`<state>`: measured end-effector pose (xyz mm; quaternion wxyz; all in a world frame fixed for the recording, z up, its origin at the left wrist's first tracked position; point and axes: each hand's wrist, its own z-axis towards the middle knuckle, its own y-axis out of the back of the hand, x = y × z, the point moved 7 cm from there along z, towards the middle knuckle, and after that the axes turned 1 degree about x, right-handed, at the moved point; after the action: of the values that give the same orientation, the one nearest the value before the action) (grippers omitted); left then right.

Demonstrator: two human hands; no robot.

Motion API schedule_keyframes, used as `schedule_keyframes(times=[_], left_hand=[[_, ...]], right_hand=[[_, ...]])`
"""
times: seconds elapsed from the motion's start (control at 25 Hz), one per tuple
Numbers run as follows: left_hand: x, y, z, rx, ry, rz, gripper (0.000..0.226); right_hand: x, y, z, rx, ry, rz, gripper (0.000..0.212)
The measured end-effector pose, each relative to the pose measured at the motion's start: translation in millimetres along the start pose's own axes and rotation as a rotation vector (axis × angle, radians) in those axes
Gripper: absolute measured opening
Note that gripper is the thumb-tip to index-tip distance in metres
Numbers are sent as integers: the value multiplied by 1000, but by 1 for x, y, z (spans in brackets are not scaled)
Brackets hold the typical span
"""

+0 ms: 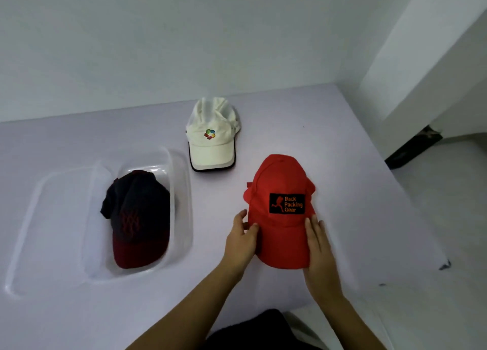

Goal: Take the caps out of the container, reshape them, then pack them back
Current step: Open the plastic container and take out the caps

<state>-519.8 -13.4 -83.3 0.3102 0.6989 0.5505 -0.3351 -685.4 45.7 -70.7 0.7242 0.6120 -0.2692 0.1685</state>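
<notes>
A red cap (280, 181) with a black "Back Packing Gear" patch lies on the white table, brim toward me. My left hand (241, 240) grips the left edge of its brim, thumb on top. My right hand (317, 249) lies flat along the right side of the brim, fingers straight. A cream cap (210, 136) with a coloured logo sits farther back on the table. A dark navy cap (137, 218) with a maroon brim lies crumpled inside the clear plastic container (181, 191) at the left.
The container's clear lid (34, 231) lies flat to its left. The table (355, 165) meets a white wall at the back, and its right edge drops to the floor. Dark clothing shows at the bottom edge.
</notes>
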Motion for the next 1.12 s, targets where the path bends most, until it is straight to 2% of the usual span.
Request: schedule_keyframes(times=[0.12,0.24,0.36,0.48,0.64,0.72,0.92,1.0,1.12], left_hand=[[6,-35,12,19,-106,92,61],[15,-64,39,-31,-71,280,70],[14,-88,64,-29,-15,422,67],[5,-109,76,6,-79,528,60],[1,-117,73,45,-72,557,59],[-7,-102,63,15,-106,517,58],[-52,-10,12,-135,-297,440,51],[-60,49,-11,-246,-341,395,49],[-55,143,-34,-448,-299,276,49]], right_hand=[[-40,-13,2,169,-29,-7,66],[-74,-21,26,269,-61,-17,68],[-94,-24,53,346,-72,-42,74],[-111,-20,70,375,-72,-127,77],[-119,-14,77,474,-37,-206,90],[-109,-9,77,506,-23,-207,96],[-23,-7,73,336,5,-38,86],[37,-25,71,325,125,2,73],[127,-68,64,480,331,33,58]])
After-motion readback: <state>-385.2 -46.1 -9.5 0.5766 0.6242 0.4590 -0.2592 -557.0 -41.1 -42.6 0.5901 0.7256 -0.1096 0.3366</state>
